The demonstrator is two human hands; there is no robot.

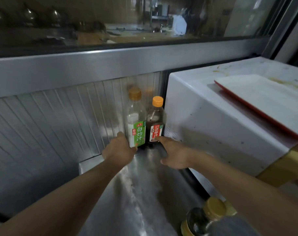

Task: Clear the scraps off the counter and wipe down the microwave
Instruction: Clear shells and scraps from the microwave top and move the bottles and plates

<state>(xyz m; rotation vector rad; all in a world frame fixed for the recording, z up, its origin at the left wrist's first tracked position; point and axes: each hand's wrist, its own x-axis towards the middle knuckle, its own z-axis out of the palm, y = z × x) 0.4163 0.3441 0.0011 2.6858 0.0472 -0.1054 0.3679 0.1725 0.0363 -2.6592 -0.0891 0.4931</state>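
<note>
bottles: two at the far wall, a green-label bottle (136,123) and a red-label bottle (156,122) side by side; two more near right
left hand (118,150): gripping the green-label bottle's base
right hand (174,155): fingers touching the red-label bottle; closed or not, cannot tell
microwave (218,120): white, stained, right, one tray (267,99) on top
counter (144,193): steel, ribbed wall behind

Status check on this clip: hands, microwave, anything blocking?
Left hand grips green-label bottle. Right hand touches red-label bottle. Microwave unwiped, top stained, tray on it. Both bottles stand against its side.
</note>
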